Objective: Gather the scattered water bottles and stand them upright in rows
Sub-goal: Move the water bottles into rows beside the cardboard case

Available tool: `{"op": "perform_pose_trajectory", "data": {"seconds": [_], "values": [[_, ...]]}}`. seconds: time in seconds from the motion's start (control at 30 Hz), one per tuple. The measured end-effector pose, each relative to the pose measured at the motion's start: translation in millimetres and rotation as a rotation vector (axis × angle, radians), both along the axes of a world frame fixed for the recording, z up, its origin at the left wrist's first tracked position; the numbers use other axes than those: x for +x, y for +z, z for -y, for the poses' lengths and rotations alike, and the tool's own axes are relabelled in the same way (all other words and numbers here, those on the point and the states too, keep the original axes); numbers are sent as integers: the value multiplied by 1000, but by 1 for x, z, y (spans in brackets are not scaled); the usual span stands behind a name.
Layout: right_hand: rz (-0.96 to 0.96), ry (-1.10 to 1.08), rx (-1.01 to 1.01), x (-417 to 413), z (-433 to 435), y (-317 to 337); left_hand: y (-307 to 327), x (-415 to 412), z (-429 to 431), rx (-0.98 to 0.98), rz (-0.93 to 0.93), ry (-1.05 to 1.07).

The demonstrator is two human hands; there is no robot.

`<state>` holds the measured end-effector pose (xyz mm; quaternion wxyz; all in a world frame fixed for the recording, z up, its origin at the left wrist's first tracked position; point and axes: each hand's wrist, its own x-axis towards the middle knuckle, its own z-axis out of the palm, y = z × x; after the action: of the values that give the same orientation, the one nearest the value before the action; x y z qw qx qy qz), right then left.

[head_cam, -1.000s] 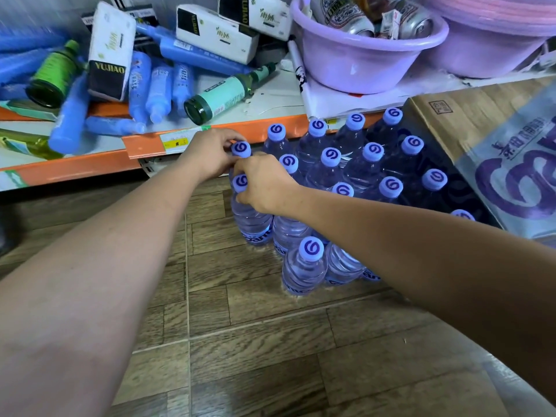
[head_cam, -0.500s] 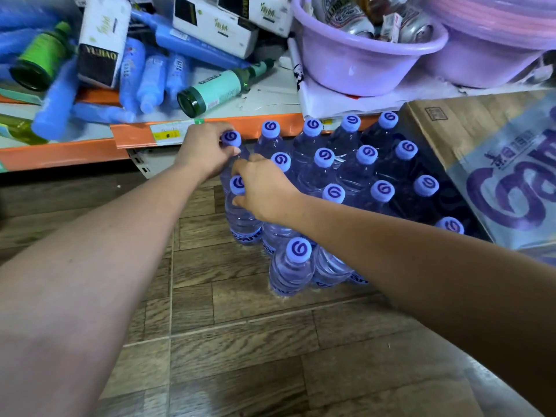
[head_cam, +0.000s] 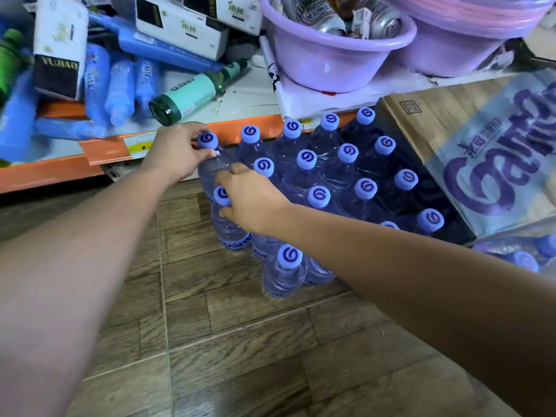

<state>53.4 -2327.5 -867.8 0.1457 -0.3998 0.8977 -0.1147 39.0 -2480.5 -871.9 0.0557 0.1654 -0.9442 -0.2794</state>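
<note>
Since a second ago the left hand [head_cam: 177, 152] has slid up to pinch the neck of the back-corner bottle [head_cam: 210, 164], and the right hand [head_cam: 249, 200] has settled lower on the bottle in front [head_cam: 225, 218]. Both hands grasp their bottles just under the caps. The two bottles stand upright, long axes vertical, touching at the left edge of the water bottle block [head_cam: 331, 182] on the wood-look floor [head_cam: 210, 341], under the orange shelf edge [head_cam: 114, 152]. The left hand is nearer the shelf. To the right lies a printed carton [head_cam: 469, 152]. Likely step: squaring this left column against its neighbours.
</note>
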Motion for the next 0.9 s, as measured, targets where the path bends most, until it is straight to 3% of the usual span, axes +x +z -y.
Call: {"op": "perform_pose_trajectory", "data": {"seconds": [0.23,0.4,0.57,0.9], "values": [[-36,58,76,1,-15,24,26,15,-9,-196,408,-144],[-147,54,9,-23,-79,43,48,31,-36,-245,399,-12],[-51,-16,73,-40,-187,50,62,75,-125,-279,488,-11],[-20,238,253,-33,-322,54,85,111,-316,-196,569,76]]}}
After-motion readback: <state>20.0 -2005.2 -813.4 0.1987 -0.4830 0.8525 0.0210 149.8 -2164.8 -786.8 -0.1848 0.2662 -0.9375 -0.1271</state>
